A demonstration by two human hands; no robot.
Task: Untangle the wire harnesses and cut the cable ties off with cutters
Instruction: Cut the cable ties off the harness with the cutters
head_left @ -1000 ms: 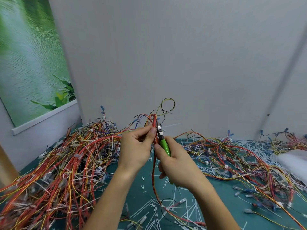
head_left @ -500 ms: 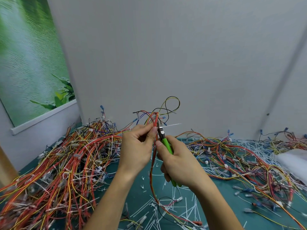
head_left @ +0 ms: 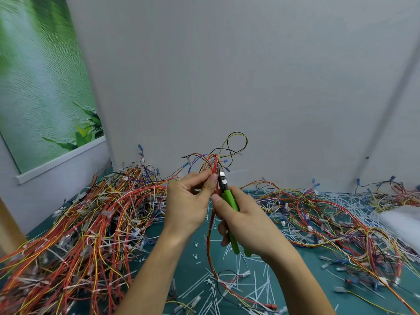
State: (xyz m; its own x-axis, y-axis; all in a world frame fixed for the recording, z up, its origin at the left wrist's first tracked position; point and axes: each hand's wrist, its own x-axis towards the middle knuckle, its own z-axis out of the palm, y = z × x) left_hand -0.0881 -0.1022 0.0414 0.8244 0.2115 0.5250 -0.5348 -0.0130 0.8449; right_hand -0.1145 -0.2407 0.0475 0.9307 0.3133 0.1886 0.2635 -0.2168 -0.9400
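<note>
My left hand (head_left: 189, 201) pinches a thin wire harness (head_left: 216, 162) of red, yellow and black wires and holds it upright above the green mat. My right hand (head_left: 245, 221) grips green-handled cutters (head_left: 229, 201), whose dark jaws sit against the harness just right of my left thumb. A white cable tie (head_left: 222, 174) shows at the jaws, with its thin tail sticking out to the right. The harness hangs down between my hands and trails onto the mat (head_left: 195, 271).
A big pile of tangled harnesses (head_left: 86, 223) covers the left of the mat. Another spread of wires (head_left: 329, 219) lies to the right. Several cut white ties (head_left: 245, 283) litter the mat near me. A grey wall (head_left: 227, 76) stands close behind. White material (head_left: 402, 221) lies at the right edge.
Both hands have risen slightly with the harness. The cutter jaws have moved up along the bundle to the white tie. The wire loops at the top have shifted a little.
</note>
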